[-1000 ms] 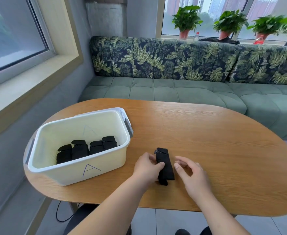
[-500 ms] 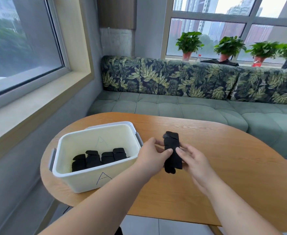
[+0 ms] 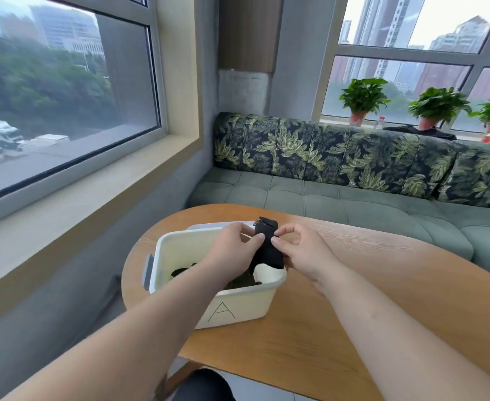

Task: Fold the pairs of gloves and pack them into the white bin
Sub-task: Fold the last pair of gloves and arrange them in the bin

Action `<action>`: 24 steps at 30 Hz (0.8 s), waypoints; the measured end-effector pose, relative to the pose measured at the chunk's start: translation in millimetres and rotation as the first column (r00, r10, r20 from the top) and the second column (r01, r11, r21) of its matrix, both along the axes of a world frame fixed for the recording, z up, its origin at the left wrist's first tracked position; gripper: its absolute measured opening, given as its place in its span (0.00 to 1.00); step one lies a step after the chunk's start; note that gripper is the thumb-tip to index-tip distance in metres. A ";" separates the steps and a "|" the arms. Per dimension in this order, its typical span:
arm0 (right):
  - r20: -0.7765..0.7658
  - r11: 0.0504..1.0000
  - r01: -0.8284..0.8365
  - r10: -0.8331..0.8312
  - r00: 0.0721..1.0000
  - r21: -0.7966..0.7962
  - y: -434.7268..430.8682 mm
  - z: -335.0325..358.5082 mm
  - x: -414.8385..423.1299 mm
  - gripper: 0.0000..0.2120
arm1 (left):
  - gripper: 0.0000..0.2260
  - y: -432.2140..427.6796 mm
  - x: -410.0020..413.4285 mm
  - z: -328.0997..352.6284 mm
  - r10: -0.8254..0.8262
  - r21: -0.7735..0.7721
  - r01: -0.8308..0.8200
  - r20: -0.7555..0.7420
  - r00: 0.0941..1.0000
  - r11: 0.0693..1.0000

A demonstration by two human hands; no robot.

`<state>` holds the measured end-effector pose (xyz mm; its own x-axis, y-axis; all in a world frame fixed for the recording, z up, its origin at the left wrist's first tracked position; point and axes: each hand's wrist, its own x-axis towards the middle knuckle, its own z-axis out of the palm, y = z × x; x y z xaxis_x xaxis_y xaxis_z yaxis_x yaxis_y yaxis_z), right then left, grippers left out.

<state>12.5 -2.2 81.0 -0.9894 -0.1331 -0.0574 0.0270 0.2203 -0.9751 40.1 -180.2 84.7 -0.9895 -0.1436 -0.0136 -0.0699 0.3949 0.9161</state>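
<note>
Head view: wooden table (image 3: 353, 314), leaf-print sofa (image 3: 353, 157).

folded gloves (image 3: 267, 250): a black pair folded into one narrow bundle, a dotted grip patch at its top end; upright, slightly tilted, pinched from both sides about midway up.
white bin (image 3: 238, 309): cream-white plastic tub, grey handle on its left end, a hand-drawn "A" on its near wall; directly beneath the grip, the bundle's lower end over its right inner corner.
packed gloves (image 3: 181, 272): dark folded bundles on the bin floor, below and left of the grip, mostly hidden.
</note>
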 end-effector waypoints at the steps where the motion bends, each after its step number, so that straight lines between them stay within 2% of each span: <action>1: 0.010 1.000 -0.018 0.018 1.000 0.014 -9.2 -0.7 -3.0 0.06 | 0.09 -10.0 -0.1 0.4 -0.002 -0.020 0.003 0.010 1.000 1.000; 6: 0.085 0.992 -0.099 0.093 0.992 0.074 -47.3 -11.6 -14.1 0.06 | 0.11 -56.6 -1.6 -13.8 0.006 -0.186 0.008 0.075 0.997 0.982; 11: 0.084 0.947 -0.116 0.095 0.992 0.300 -69.0 -35.9 -29.5 0.05 | 0.12 -83.3 -3.5 -33.4 0.008 -0.369 0.038 0.124 0.992 0.929; 13: 0.047 0.879 -0.116 0.107 0.993 0.462 -72.5 -36.1 -33.5 0.04 | 0.13 -89.6 -6.0 -41.0 0.002 -0.456 0.063 0.140 0.990 0.888; 16: -0.008 0.684 -0.111 0.169 0.986 0.721 -74.2 -29.3 -38.6 0.04 | 0.14 -96.0 -10.5 -50.1 -0.007 -0.533 0.112 0.195 0.981 0.839; 19: 0.001 0.526 -0.129 0.237 0.972 0.840 -78.1 -29.0 -45.1 0.05 | 0.15 -98.2 -13.3 -58.8 -0.030 -0.576 0.181 0.262 0.965 0.797; 22: 0.053 0.465 -0.190 0.291 0.955 0.864 -89.6 -31.2 -45.1 0.05 | 0.14 -96.5 -15.1 -64.2 -0.059 -0.615 0.245 0.307 0.950 0.750; 24: 0.089 0.480 -0.242 0.319 0.944 0.843 -98.4 -35.8 -43.7 0.05 | 0.14 -94.6 -16.5 -66.6 -0.067 -0.631 0.273 0.329 0.942 0.726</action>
<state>-31.2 -100.5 45.2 -0.9145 -0.3324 -0.2309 -0.2480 0.9111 -0.3291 23.5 -274.9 18.1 -0.9684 -0.0469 -0.2450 -0.1383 0.9182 0.3711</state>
